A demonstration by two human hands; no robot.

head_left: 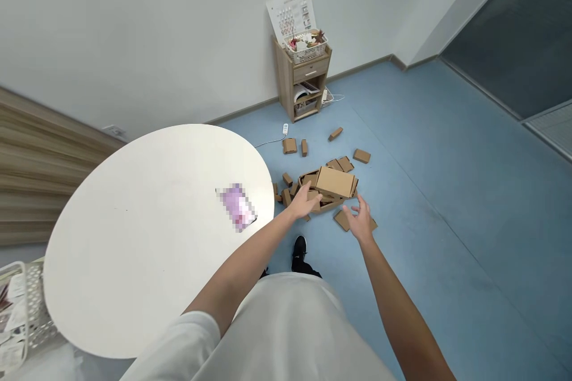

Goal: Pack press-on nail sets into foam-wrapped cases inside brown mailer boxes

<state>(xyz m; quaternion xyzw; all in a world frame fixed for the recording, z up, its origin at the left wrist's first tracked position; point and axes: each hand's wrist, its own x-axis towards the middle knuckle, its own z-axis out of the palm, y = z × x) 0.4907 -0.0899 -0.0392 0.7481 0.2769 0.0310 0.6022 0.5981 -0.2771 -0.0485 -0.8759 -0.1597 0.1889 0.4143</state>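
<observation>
My left hand [304,201] reaches forward over the floor with its thumb and fingers apart, and nothing is in it. To its right, my right hand [358,220] is open too, fingers spread and slightly bent. Beyond and between them lies a brown cardboard box [336,182], the largest and topmost of a heap of boxes. The heap fills a brown container [331,206] on the floor, mostly hidden by the boxes. Near my right hand, a flat cardboard box [342,220] lies on the floor. Whether either hand touches the heap I cannot tell.
A round white table [147,238] stands at my left, bearing a blurred purple item [238,207]. Several small boxes [361,156] lie scattered on the blue floor [429,190]. Against the wall stands a wooden cabinet [284,80] with a white basket [308,55] on top. A power strip [285,129] trails a cord.
</observation>
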